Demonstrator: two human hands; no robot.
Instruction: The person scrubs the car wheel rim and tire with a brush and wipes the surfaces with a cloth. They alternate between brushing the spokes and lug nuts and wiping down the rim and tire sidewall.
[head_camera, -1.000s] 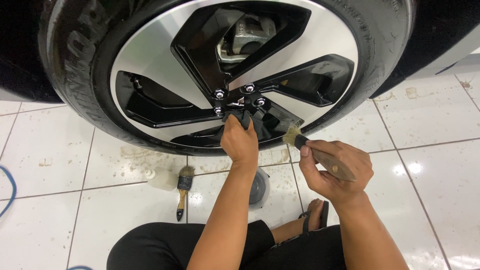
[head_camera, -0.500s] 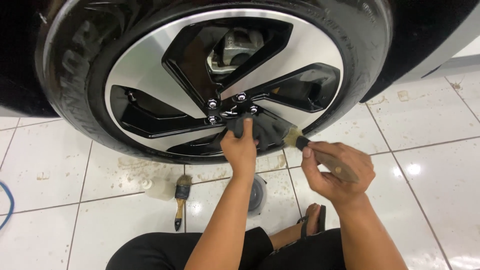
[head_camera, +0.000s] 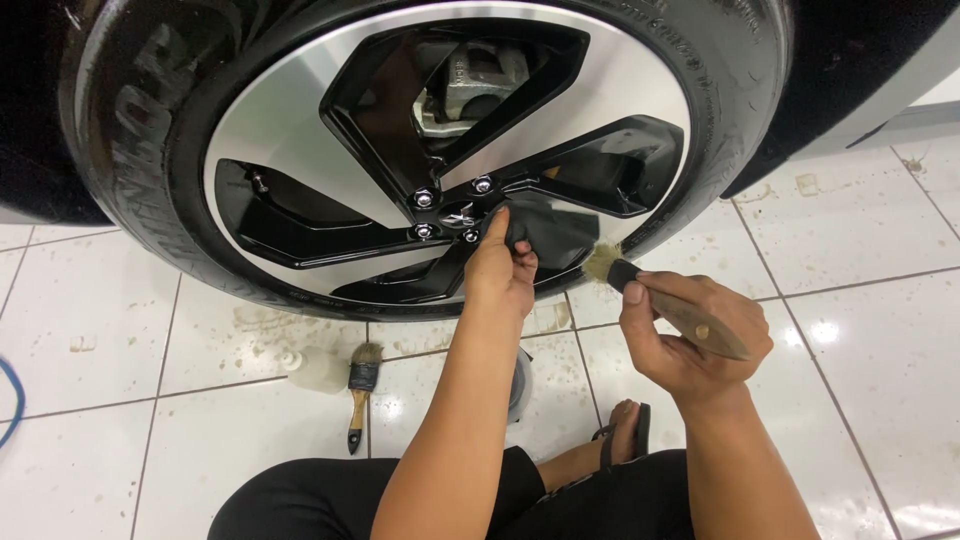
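A car wheel (head_camera: 300, 130) with a silver and black alloy rim fills the top of the view. My left hand (head_camera: 500, 270) presses a dark cloth (head_camera: 555, 225) against the rim just right of the hub and its lug nuts (head_camera: 425, 198). My right hand (head_camera: 690, 335) grips a wooden-handled paintbrush (head_camera: 640, 285), its pale bristles touching the lower right edge of the rim. The black tyre (head_camera: 110, 150) surrounds the rim.
On the white tiled floor (head_camera: 130, 330) lie a second small brush (head_camera: 360, 385) and a small white bottle (head_camera: 315, 368) on its side. A round container (head_camera: 522, 380) shows behind my left forearm. My sandalled foot (head_camera: 625, 430) rests below. A blue hose (head_camera: 10, 400) curves at the left edge.
The view has moved closer to the wheel. My left hand has shifted the cloth up and right across the hub, and my right hand has brought the brush bristles onto the rim.
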